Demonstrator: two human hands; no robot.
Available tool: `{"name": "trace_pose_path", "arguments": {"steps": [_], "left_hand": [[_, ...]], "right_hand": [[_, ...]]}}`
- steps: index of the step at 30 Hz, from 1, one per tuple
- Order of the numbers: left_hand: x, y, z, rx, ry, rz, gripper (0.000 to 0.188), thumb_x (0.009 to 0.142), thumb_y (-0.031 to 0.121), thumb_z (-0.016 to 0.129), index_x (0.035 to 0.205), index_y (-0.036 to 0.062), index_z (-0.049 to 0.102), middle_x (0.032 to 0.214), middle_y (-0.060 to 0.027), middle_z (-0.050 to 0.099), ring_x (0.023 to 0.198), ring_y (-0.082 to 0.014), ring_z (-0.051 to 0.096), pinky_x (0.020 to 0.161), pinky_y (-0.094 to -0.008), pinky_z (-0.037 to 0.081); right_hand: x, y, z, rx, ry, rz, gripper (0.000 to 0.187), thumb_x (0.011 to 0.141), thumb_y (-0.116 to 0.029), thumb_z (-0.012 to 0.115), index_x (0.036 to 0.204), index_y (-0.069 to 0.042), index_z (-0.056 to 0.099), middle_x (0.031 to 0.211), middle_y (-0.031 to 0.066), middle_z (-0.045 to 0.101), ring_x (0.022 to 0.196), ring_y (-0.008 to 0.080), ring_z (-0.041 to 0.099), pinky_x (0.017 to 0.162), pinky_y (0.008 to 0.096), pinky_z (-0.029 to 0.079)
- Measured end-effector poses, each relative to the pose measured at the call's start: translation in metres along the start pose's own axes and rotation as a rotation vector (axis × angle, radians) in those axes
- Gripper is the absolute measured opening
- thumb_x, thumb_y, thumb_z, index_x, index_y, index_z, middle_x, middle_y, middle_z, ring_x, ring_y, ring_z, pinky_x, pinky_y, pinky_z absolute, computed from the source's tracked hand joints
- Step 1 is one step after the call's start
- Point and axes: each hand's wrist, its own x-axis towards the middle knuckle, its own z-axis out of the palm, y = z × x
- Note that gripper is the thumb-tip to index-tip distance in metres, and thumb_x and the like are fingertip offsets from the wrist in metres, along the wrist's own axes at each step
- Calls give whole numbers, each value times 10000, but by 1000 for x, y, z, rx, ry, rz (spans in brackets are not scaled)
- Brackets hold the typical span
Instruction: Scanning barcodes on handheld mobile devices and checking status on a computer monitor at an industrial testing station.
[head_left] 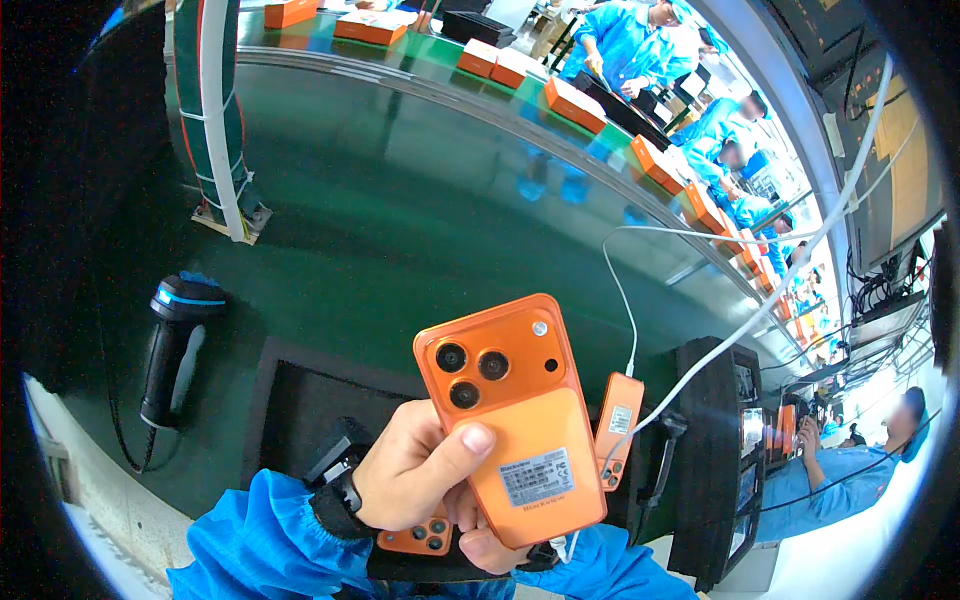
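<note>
An orange phone (512,415) is held up with its back facing me, showing three camera lenses and a white sticker low on it. My left hand (415,468) grips its left edge, thumb laid across the back. My right hand (490,548) is mostly hidden under the phone; only fingertips show, supporting its bottom edge. A second orange phone (618,428) stands to the right, plugged into a white cable (622,300). A third orange phone (418,540) peeks out below my left hand.
A black handheld scanner (172,340) lies on the green bench at left. A black foam mat (300,400) sits under my hands and a black stand (715,450) is at right. Orange boxes (575,103) ride the conveyor behind; people in blue coats work along it.
</note>
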Motion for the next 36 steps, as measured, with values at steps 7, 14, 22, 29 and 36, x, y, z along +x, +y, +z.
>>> {"name": "trace_pose_path", "arguments": {"steps": [7, 14, 22, 29, 36], "left_hand": [[0, 2, 0, -20, -6, -14, 425, 987, 352, 480, 1125, -41, 565, 861, -79, 669, 592, -51, 602, 479, -178, 489], [1, 3, 0, -50, -13, -8, 411, 990, 334, 480, 1137, -41, 560, 886, -80, 666, 622, -58, 609, 496, -185, 498], [2, 1, 0, -47, -16, 9, 416, 992, 334, 470, 1144, -44, 554, 886, -84, 667, 617, -60, 608, 489, -185, 499], [1, 3, 0, -20, -11, 16, 425, 993, 340, 467, 1137, -51, 551, 888, -95, 669, 595, -63, 609, 471, -177, 493], [1, 5, 1, -104, -2, -61, 434, 990, 346, 469, 1125, -59, 548, 883, -109, 670, 575, -76, 622, 463, -184, 511]], "right_hand": [[5, -11, 4, 8, 82, 174, 223, 681, -212, 781, 752, -97, 603, 693, -14, 578, 590, 120, 557, 499, 246, 408], [11, -15, 9, -17, 95, 69, 249, 764, -235, 681, 745, -36, 531, 665, 31, 509, 575, 125, 469, 495, 252, 299], [13, -20, -1, -135, -44, 166, 259, 687, -276, 775, 729, -103, 587, 660, -14, 566, 550, 127, 538, 477, 258, 406], [6, -15, 3, -102, 43, 212, 261, 678, -276, 786, 715, -110, 589, 662, -22, 563, 548, 117, 533, 477, 253, 401], [11, -19, 8, -65, 120, 210, 255, 676, -272, 793, 714, -126, 588, 668, -33, 558, 573, 105, 538, 491, 249, 399]]}}
